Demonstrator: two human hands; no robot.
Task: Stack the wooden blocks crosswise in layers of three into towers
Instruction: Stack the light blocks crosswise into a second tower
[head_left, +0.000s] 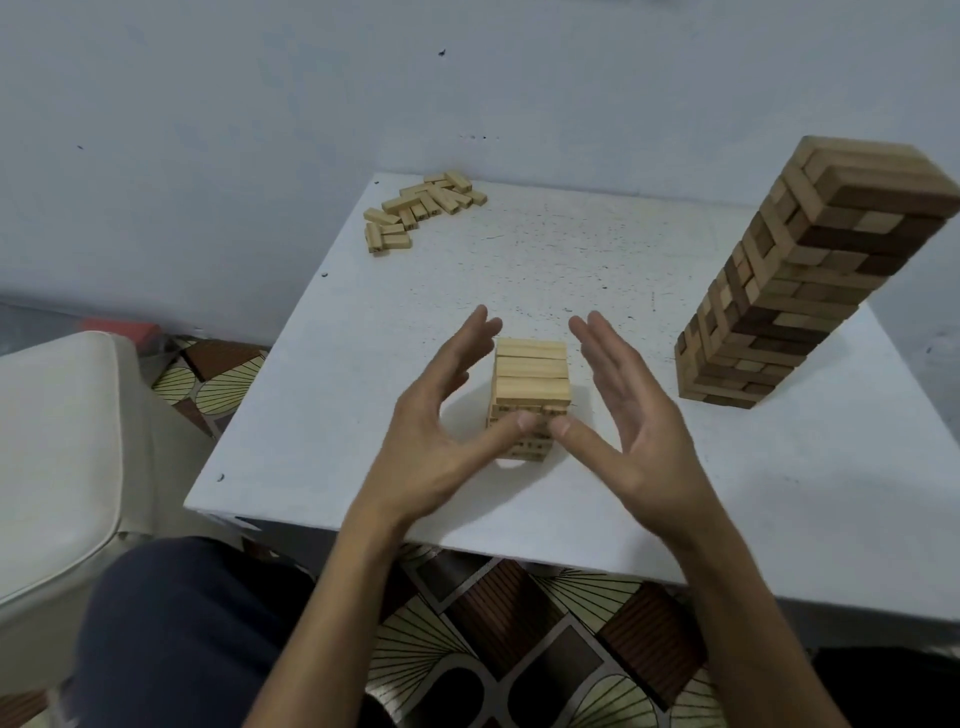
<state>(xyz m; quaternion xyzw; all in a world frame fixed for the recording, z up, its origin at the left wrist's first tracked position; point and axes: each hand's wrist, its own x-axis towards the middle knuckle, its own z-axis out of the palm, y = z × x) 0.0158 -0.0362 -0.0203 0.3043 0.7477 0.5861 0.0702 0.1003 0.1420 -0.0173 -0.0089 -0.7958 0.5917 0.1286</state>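
White table (805, 493). Tall tower (810, 280) on its right. Left hand (431, 447) and right hand (634, 441) spread open, gripping nothing, each side of the small tower (530, 374) near the middle, thumbs at its front. Loose blocks (421, 210) at far corner.

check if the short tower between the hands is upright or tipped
Upright: the short tower stands straight on the table, top layer level, with the left hand and right hand flanking it.

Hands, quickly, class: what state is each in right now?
Left hand: open, fingers straight, left of the small tower, holding nothing.
Right hand: open, fingers straight, right of it, holding nothing.
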